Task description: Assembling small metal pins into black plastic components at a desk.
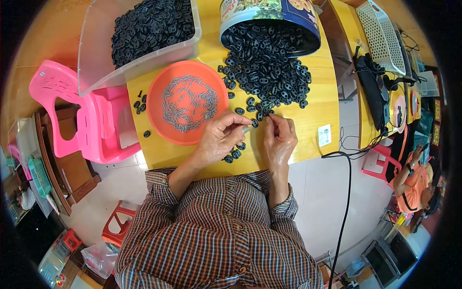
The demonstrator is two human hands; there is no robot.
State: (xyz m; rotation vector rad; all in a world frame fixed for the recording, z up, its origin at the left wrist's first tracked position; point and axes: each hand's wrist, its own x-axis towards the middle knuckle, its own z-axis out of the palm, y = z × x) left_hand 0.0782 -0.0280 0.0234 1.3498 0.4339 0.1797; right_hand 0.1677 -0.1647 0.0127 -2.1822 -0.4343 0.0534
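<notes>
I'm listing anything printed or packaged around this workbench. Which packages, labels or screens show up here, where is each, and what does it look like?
Round tin: top middle of the table, tipped on its side, dark blue with a picture label, black pieces spilling out.
Small sticker: right part of the wooden table, white rectangle with dark print.
Clear plastic tub: top left, full of black pieces, unlabelled.
Dark screens: lower right on the floor, rectangular, details unclear.

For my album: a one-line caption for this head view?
Two hands, left hand and right hand, pinch small parts beside an orange plate.
</notes>
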